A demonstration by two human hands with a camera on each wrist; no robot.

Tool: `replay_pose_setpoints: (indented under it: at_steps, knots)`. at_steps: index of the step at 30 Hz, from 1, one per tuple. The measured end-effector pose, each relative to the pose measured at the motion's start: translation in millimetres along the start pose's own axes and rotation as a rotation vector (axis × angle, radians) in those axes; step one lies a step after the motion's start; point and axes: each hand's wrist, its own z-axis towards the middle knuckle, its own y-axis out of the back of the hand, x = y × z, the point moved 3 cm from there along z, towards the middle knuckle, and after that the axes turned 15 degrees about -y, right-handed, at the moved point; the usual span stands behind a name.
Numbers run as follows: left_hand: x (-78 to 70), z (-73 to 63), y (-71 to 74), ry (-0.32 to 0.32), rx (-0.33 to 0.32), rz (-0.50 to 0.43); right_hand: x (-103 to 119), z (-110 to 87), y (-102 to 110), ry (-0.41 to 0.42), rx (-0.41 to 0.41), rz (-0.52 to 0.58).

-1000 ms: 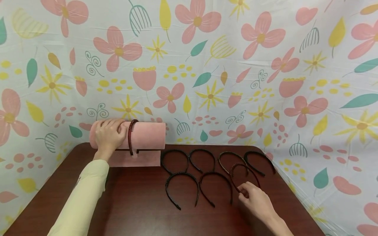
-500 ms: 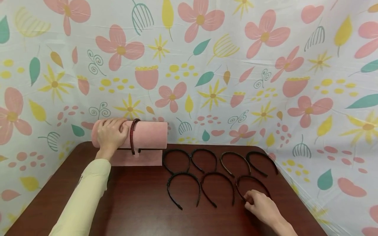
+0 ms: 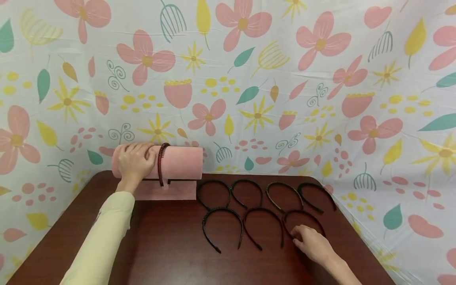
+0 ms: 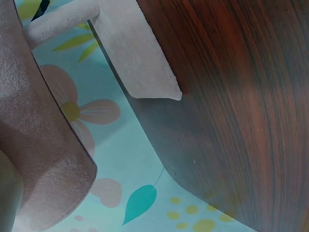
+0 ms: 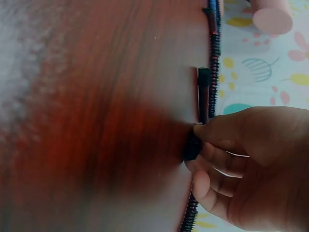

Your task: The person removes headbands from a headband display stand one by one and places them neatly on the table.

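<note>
My left hand grips the left part of a pink plush roll on a stand, fingers draped over its top. One dark red headband with small teeth is around the roll, just right of that hand. At the right of the table, my right hand is at the left end of another dark red headband. In the right wrist view, thumb and fingers pinch the dark tip of that headband, close over the tabletop. The left wrist view shows the roll and the stand's base.
Several more headbands lie in two rows on the brown table: a black one and a dark red one in front, others behind, including a goldish one. A flower-printed cloth hangs behind the table.
My right hand has moved right and slightly down with the dark red headband, which overlapped the goldish one and now lies in front of it. The left hand keeps its place on the roll.
</note>
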Motion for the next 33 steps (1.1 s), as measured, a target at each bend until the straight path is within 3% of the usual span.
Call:
replay_pose_setpoints:
  at_steps: [14, 24, 33]
  knots:
    - [-2.4, -0.1, -2.3, -0.01, 0.01, -0.006, 23.9, 0.2, 14.8, 0.044, -0.026, -0.048]
    - [-1.7, -2.7, -0.8, -0.001, 0.002, -0.002, 83.6, -4.3, 30.4, 0.197, -0.178, 0.002]
    - [-2.1, -0.7, -0.1, 0.007, -0.011, 0.001, 137.4, -4.2, 29.1, 0.327, -0.216, 0.065]
